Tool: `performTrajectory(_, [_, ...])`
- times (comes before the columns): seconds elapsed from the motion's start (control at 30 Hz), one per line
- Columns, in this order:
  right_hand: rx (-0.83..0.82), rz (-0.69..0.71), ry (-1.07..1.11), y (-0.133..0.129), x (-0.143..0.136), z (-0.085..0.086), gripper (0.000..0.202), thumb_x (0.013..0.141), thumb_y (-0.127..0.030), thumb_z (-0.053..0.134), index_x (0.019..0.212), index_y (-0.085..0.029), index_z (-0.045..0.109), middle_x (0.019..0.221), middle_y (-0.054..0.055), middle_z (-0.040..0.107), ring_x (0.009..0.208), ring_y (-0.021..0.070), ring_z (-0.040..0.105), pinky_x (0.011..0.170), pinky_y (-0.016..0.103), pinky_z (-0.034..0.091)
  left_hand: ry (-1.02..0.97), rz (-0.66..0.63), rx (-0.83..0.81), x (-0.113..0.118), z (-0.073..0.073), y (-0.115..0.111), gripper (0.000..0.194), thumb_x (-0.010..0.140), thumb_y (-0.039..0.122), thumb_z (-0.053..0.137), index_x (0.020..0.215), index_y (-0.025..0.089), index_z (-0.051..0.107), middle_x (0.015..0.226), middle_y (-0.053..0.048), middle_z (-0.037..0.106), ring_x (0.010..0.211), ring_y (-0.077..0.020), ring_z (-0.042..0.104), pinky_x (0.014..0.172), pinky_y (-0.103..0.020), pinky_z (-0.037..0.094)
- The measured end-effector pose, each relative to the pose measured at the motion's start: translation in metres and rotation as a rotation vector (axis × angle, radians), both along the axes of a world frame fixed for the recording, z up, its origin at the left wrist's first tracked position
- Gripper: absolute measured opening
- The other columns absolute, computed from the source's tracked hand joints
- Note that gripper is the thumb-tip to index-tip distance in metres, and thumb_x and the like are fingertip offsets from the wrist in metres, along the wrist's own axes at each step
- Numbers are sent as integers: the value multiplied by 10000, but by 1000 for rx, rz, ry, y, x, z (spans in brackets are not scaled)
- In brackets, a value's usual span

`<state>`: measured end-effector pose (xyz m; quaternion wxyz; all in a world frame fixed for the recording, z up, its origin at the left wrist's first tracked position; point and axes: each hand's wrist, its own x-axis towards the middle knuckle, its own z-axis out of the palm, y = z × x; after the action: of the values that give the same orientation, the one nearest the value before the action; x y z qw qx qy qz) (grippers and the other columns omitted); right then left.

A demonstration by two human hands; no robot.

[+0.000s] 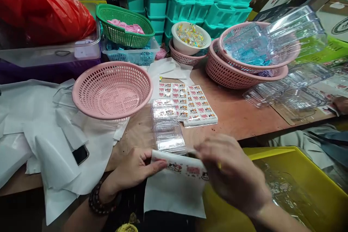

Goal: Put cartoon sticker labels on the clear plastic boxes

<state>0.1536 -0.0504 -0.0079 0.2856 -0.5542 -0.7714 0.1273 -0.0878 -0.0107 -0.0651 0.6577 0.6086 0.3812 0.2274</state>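
My left hand (136,170) pinches the upper left edge of a white sticker sheet (174,195), thumb in front. A row of cat stickers and pink print runs along the sheet's top; below it the backing is bare. My right hand (231,170), blurred by motion, is curled at the sheet's upper right edge. A pale strip shows by its fingertips, too smeared to name. Just beyond my hands, clear plastic boxes (169,136) stand in a line, the farther ones with printed stickers on top. Stacked sticker sheets (199,105) lie behind them.
A pink basket (112,90) stands left, beside loose white backing paper (54,141) and a phone (81,154). More baskets (244,76) and clear boxes (299,90) are at right. A yellow bin (307,195) holds clear pieces. Another person's hand (341,105) shows far right.
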Motion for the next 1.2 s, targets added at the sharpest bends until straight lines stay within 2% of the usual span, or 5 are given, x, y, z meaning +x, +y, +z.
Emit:
performTrajectory(0.2, [-719, -67, 647, 76, -7, -3, 450, 732, -595, 760, 746, -181, 584, 642, -18, 603, 495, 85, 516, 455, 227, 431, 21, -106, 429, -11, 9, 0, 133, 926, 216, 638, 936, 174, 763, 925, -69, 731, 844, -162, 668, 773, -255, 516])
performTrajectory(0.4, [-917, -130, 644, 92, -15, -16, 514, 624, -614, 821, 737, -176, 576, 544, -69, 527, 426, 51, 404, 376, 191, 294, 97, -66, 523, -15, 6, 2, 139, 923, 194, 637, 989, 208, 758, 1193, -92, 668, 847, -145, 643, 826, -279, 534])
performTrajectory(0.87, [-901, -121, 582, 93, -17, -18, 478, 702, -614, 765, 735, -189, 548, 540, -79, 501, 417, 54, 398, 404, 208, 322, 156, -104, 535, -9, 6, 11, 151, 941, 223, 612, 962, 192, 758, 1596, -134, 392, 873, -165, 687, 899, -340, 552])
performTrajectory(1.07, [-540, -141, 49, 84, -20, -20, 224, 878, -406, 646, 845, -191, 591, 628, -7, 603, 556, 144, 549, 526, 252, 383, 264, -131, 513, -9, 8, 15, 135, 941, 255, 621, 899, 226, 746, 1577, -58, 431, 999, -216, 636, 936, -388, 523])
performTrajectory(1.2, [-298, -298, -195, 68, -9, -5, 350, 890, -464, 636, 1082, -178, 576, 648, 16, 621, 583, 197, 587, 558, 290, 410, 265, -136, 492, -10, 11, 15, 140, 936, 260, 632, 858, 224, 743, 1587, -24, 416, 1046, -215, 612, 927, -368, 517])
